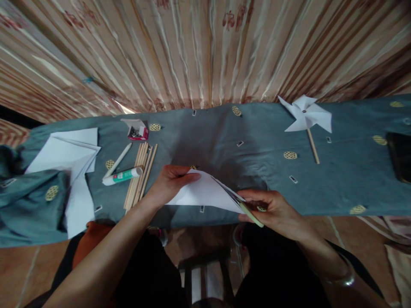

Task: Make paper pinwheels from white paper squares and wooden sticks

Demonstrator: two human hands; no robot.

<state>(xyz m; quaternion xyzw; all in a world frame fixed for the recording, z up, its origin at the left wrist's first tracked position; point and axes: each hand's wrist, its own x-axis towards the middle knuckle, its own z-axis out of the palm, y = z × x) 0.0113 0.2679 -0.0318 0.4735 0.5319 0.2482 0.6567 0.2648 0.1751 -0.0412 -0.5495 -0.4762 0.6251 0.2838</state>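
Observation:
My left hand (171, 182) pinches the upper left part of a folded white sheet of paper (205, 192), thumb on top. My right hand (272, 209) is closed round the handles of a pair of scissors (252, 215) with pale green grips. The scissor blades lie along the upper right edge of the paper, pointing up and left, partly hidden by it. Both hands are at the near side of the cloth-covered table, the paper held just over its front edge.
A paper pinwheel (304, 112) on a stick lies at back right, a dark phone-like object (400, 156) farther right. On the left are wooden sticks (138, 179), a glue stick (123, 176), a white pencil-like rod (121, 159), an open small box (138, 131) and paper sheets (75, 147).

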